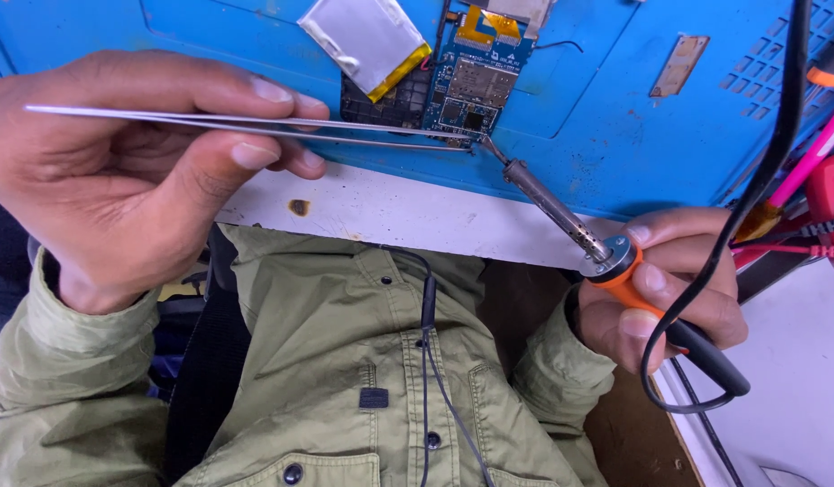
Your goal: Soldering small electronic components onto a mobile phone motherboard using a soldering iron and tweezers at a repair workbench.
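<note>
My left hand (128, 171) pinches long metal tweezers (255, 124), whose tips reach right to the lower edge of a blue circuit board (476, 86). My right hand (669, 289) grips a soldering iron (561, 216) by its orange and black handle. The iron's tip touches the same lower corner of the board, right beside the tweezer tips. A silver battery pack (363, 41) with a yellow edge lies just left of the board. All of this rests on a blue work mat (597, 135).
The white table edge (390, 212) has a small burn mark. A black cable (769, 162) loops from the iron upward at the right. Pink and red tool handles (823, 144) lie at the far right. My green jacket (345, 361) fills the lower view.
</note>
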